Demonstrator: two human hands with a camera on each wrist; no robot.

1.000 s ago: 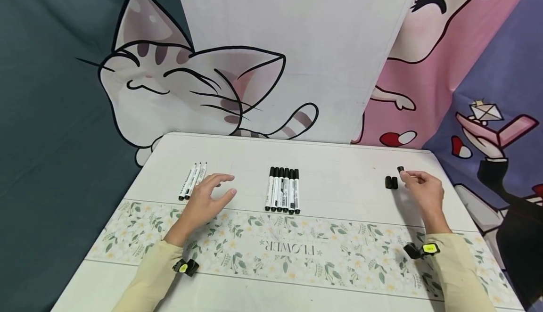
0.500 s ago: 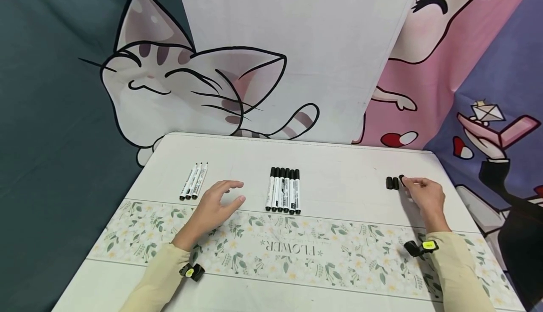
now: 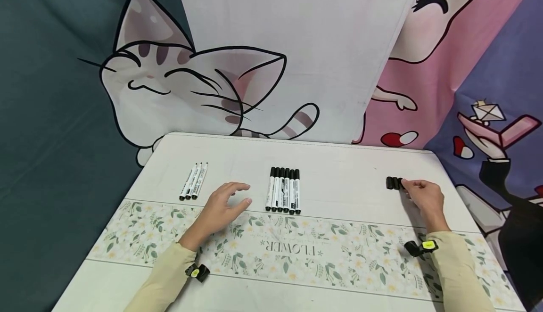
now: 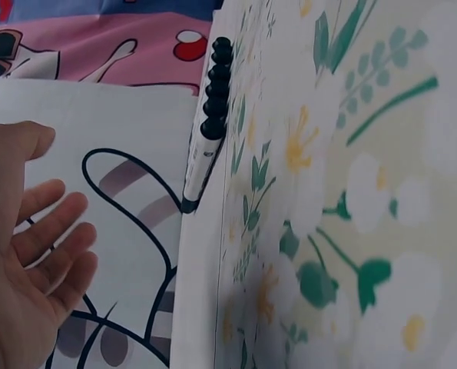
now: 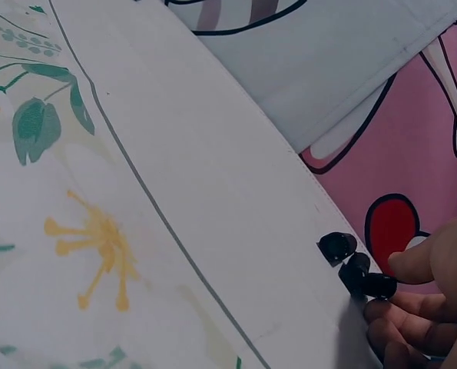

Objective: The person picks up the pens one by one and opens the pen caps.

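My right hand (image 3: 425, 196) pinches a black marker cap (image 5: 380, 286) between thumb and fingers at the right side of the table. Two more black caps (image 3: 392, 183) lie right beside it, to its left. In the head view my fingertips partly cover the held cap. My left hand (image 3: 222, 209) hovers with fingers loosely bent and thumb apart, holding nothing. To its left lie three uncapped white markers (image 3: 193, 181), tips pointing away. On its right is a tight row of several capped markers (image 3: 283, 190), their black caps at the far end.
The table (image 3: 339, 180) has a white cover with a floral band (image 3: 292, 250) across its front part. Behind it hangs a curtain (image 3: 297, 29) with a cartoon cat. A pink and purple cartoon cloth hangs at the right.
My right hand has lowered its cap toward me, bringing it next to the two other caps. My left hand has drifted right, away from the uncapped markers toward the capped row.
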